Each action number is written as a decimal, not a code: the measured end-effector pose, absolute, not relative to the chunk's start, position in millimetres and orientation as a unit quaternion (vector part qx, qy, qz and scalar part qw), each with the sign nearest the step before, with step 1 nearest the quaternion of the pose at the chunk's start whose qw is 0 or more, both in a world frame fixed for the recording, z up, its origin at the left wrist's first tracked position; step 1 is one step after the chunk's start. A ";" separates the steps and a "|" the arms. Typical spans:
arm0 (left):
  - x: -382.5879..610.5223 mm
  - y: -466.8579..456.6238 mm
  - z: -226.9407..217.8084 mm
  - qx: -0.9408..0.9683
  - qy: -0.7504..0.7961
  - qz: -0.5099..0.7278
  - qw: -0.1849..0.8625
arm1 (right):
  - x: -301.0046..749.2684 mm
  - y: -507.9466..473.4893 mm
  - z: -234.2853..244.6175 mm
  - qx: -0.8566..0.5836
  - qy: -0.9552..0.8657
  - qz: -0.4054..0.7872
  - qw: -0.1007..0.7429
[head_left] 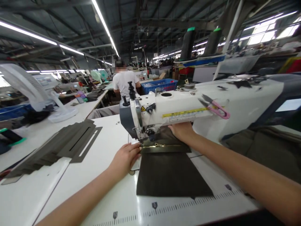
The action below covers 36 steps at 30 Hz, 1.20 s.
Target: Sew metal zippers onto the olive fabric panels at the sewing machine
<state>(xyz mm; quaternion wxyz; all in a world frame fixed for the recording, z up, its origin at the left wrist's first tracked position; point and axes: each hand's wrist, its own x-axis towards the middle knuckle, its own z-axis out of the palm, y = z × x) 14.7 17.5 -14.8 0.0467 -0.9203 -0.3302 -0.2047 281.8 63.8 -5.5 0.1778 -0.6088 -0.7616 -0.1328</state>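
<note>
A dark olive fabric panel point(171, 174) lies on the white sewing table point(98, 175), its far edge under the needle of a white sewing machine point(178, 108). A gold zipper point(154, 145) runs along that edge. My left hand point(125, 157) rests on the table with fingers closed, pinching the fabric's left end beside the presser foot. My right hand point(181, 130) reaches under the machine arm and presses the fabric behind the needle; its fingers are mostly hidden.
A stack of cut olive pieces point(61, 146) lies on the left of the table. Pink thread snips point(215, 106) sit on the machine arm. A white fan point(35, 91) stands far left. A person in a white shirt point(123, 82) works at a station ahead. A ruler strip point(164, 210) runs along the table's front edge.
</note>
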 end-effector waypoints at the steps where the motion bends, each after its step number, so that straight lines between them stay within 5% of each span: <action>1: 15.2 21.0 -15.3 -0.926 -0.322 -0.195 0.038 | 279.4 48.6 -3.3 -0.597 -0.771 -0.133 0.179; 6: 19.3 27.5 -10.1 -0.914 -0.359 -0.187 -0.003 | 240.8 -27.0 -7.4 -0.442 -0.871 -0.071 0.202; 18: 19.8 22.8 -21.9 -0.887 -0.382 -0.256 -0.031 | 196.7 -5.7 -19.5 -0.502 -0.854 -0.026 0.131; 29: 24.0 17.0 -24.8 -0.916 -0.350 -0.169 0.102 | 202.1 -6.0 -30.6 -0.419 -0.854 -0.149 0.271; 36: 31.0 13.3 -19.5 -0.915 -0.353 -0.144 0.134 | 201.8 0.6 -45.6 -0.438 -0.861 -0.093 0.243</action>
